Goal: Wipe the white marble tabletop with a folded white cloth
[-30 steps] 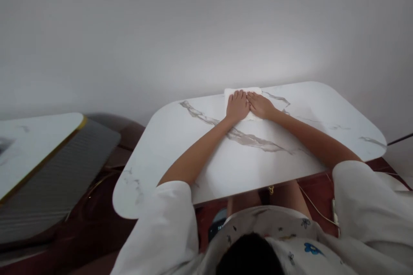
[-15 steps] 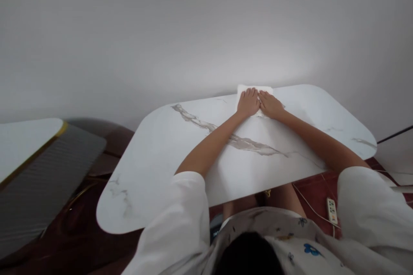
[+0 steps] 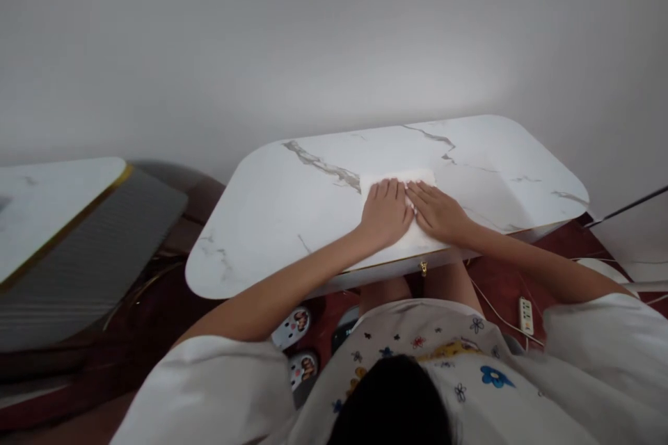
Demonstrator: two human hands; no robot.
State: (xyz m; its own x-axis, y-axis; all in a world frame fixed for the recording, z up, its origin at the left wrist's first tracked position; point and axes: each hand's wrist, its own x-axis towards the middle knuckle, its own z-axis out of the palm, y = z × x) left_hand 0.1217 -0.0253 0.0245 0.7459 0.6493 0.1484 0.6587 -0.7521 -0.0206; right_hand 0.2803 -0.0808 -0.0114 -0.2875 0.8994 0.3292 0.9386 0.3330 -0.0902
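Observation:
A white cloth or paper sheet [image 3: 424, 242] lies flat on the white marble-patterned tabletop [image 3: 282, 215], close to its near edge. My left hand [image 3: 387, 212] rests palm down on the sheet's left part, its fingers stretched forward. Beside it, my right hand [image 3: 438, 212] presses flat on the right part with fingers extended. The fingertips of both hands nearly meet at the middle of the sheet. Much of the sheet is hidden under the hands.
A plain wall [image 3: 313, 35] rises behind the table. To the left stands another white-topped cabinet [image 3: 62, 201] with a gold edge. A power strip [image 3: 526, 316] with cables sits on the red floor at right. Patterned slippers [image 3: 292, 328] lie below the table.
Both hands have drawn the white sheet from the tabletop's far edge back toward me, close to the near edge. The view has shifted slightly, and slippers now show on the floor.

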